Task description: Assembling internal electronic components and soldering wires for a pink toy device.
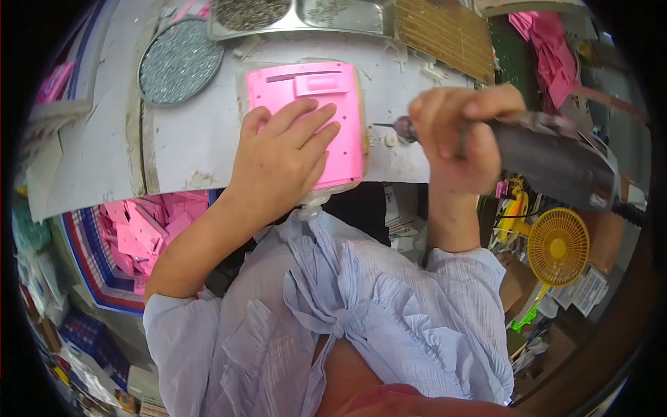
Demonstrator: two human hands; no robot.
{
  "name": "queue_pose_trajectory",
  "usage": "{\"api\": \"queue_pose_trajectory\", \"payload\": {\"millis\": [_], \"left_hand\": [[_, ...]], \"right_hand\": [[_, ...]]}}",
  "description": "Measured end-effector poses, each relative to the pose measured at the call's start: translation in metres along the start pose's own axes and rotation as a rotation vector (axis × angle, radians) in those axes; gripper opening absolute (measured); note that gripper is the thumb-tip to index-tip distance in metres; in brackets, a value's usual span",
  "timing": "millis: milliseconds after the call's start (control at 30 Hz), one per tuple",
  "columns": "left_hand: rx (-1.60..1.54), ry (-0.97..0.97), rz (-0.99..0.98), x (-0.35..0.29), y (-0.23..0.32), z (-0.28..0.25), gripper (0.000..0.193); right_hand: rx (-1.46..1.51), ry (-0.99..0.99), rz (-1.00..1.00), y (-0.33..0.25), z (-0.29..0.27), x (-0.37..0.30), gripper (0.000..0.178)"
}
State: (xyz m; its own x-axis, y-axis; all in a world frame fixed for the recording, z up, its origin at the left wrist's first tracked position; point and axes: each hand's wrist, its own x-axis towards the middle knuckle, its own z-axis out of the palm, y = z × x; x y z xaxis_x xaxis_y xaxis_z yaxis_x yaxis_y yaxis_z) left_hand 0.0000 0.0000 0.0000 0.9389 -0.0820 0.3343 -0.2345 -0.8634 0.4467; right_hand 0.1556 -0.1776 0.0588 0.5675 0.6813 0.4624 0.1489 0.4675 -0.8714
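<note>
A pink plastic housing (pixel 351 118) with small holes lies on a pad at the table's near edge. Across it rests my left hand (pixel 288 149), fingers stretched out and pressing on its face. My right hand (pixel 458 128) is wrapped round a dark electric screwdriver (pixel 556 160), held sideways to the right of the housing. Its thin bit points left toward the housing, apart from it. Beneath the tool's nose a small white round piece (pixel 391 139) sits on the table.
A round dish of small metal screws (pixel 180 62) stands at the back left. Behind are a metal tray (pixel 333 31) of small parts and a brown ribbed board (pixel 445 38). A striped bag of pink parts (pixel 104 278) is below left; a yellow fan (pixel 558 247) stands right.
</note>
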Motion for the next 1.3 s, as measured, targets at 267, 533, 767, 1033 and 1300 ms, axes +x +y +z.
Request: {"api": "queue_pose_trajectory", "payload": {"millis": [267,533,767,1033,1300], "left_hand": [[0.138,-0.038,-0.066,0.014,0.015,0.013,0.045],[0.125,-0.01,-0.07,0.01,0.012,0.016,0.041],[-0.09,0.132,-0.127,0.027,-0.015,0.008,0.041],[-0.121,0.52,-0.025,-0.014,-0.043,-0.068,0.028],[-0.188,1.268,-1.772,-0.545,-0.121,0.037,0.052]], "right_hand": [[-0.182,0.004,-0.075,0.037,-0.024,0.01,0.021],[0.06,0.025,0.101,0.001,-0.009,-0.015,0.021],[0.027,0.05,0.102,-0.002,-0.006,-0.026,0.025],[0.071,-0.069,-0.147,-0.059,-0.047,0.022,0.025],[0.322,-0.128,-0.02,-0.026,-0.039,0.04,0.016]]}}
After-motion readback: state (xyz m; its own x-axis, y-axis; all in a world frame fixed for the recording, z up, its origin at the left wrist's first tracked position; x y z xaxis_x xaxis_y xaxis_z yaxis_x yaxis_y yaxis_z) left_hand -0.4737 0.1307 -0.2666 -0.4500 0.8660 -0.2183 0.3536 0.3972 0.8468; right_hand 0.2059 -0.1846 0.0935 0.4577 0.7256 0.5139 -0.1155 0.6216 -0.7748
